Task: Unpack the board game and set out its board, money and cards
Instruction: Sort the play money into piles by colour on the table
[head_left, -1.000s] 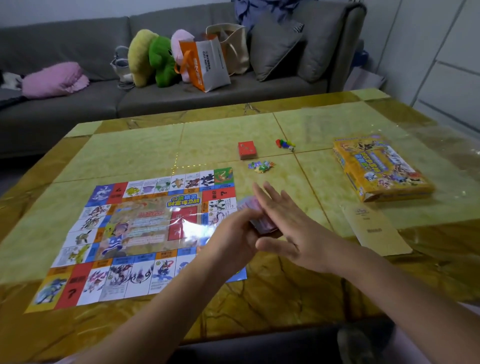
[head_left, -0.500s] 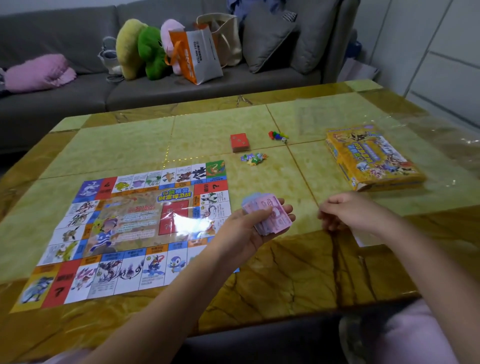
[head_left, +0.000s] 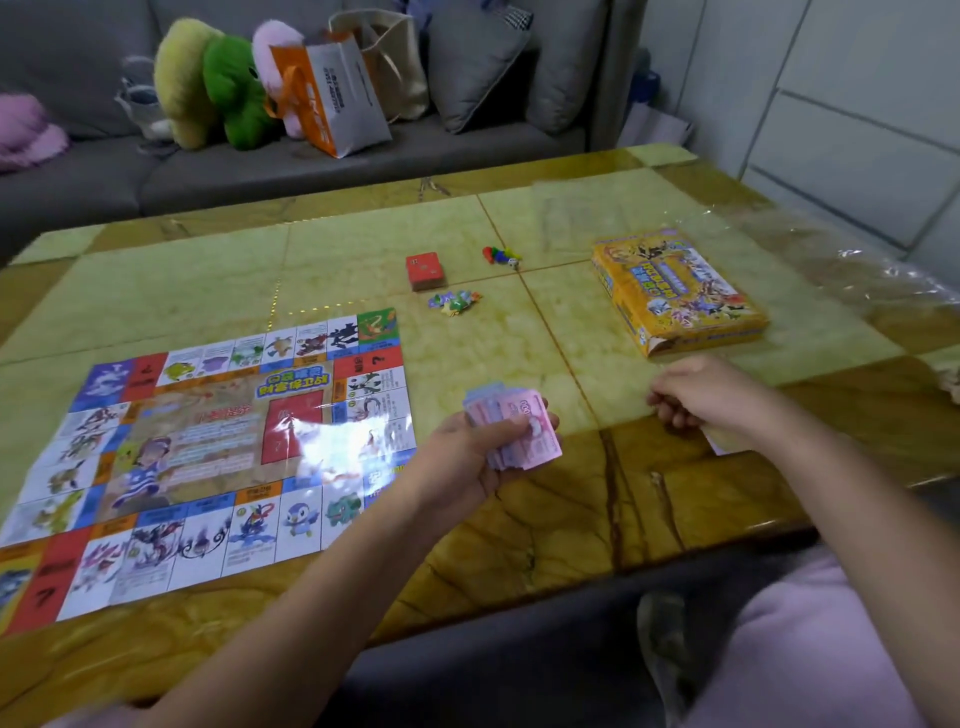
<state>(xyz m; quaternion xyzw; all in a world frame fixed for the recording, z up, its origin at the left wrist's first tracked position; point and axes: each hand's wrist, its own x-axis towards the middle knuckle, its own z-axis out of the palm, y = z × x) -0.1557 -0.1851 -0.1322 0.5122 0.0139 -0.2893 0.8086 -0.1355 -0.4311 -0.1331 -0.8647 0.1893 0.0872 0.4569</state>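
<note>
The game board (head_left: 208, 452) lies unfolded and flat on the left half of the table. My left hand (head_left: 467, 457) grips a stack of pink play money (head_left: 519, 431) just above the table, right of the board. A red card deck (head_left: 425, 270) sits further back, near the middle. My right hand (head_left: 706, 395) is down on the table to the right with its fingers curled over a pale paper (head_left: 724, 444); whether it grips the paper is hidden. The yellow game box (head_left: 675, 291) lies just beyond that hand.
Small colourful tokens (head_left: 454, 302) lie in front of the card deck, with pawns and a die (head_left: 501, 255) to its right. Crumpled clear plastic wrap (head_left: 857, 270) covers the table's far right. A grey sofa (head_left: 311, 171) with plush toys and bags runs behind the table.
My right hand left the money stack and moved right, down onto the pale paper near the box. My left hand has kept the money in about the same place.
</note>
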